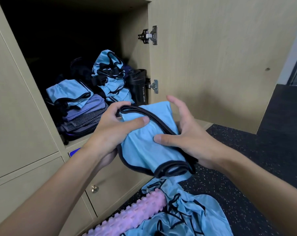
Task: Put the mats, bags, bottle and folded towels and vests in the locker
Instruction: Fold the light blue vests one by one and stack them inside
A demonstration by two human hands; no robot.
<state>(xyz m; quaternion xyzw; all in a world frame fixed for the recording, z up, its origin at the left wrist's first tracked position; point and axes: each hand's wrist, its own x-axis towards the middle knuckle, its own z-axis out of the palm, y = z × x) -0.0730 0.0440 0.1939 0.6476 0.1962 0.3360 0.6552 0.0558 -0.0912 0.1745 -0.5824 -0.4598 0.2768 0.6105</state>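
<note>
- Nearby, on the speckled floor (246, 167), a rolled pink mat (127, 217) lies touching a loose heap of blue vests (187, 217); neither is stowed yet.
- Above them, both hands hold a folded blue vest (144, 143) before the open locker (135, 53).
- On the left hand (108, 133), the thumb lies on top and the fingers (118, 106) curl round the black-trimmed end.
- On the right hand (190, 135), the thumb presses the cloth and the index finger is lifted, spread away.
- Inside, a stack of folded towels (86, 120) carries another vest (69, 92), beside a bunched blue bundle (110, 74) and a black sport bottle (139, 86).
- The step looks like stowing this vest.
- Next, it probably needs carrying forward without loosening the fold and setting on the stack.
</note>
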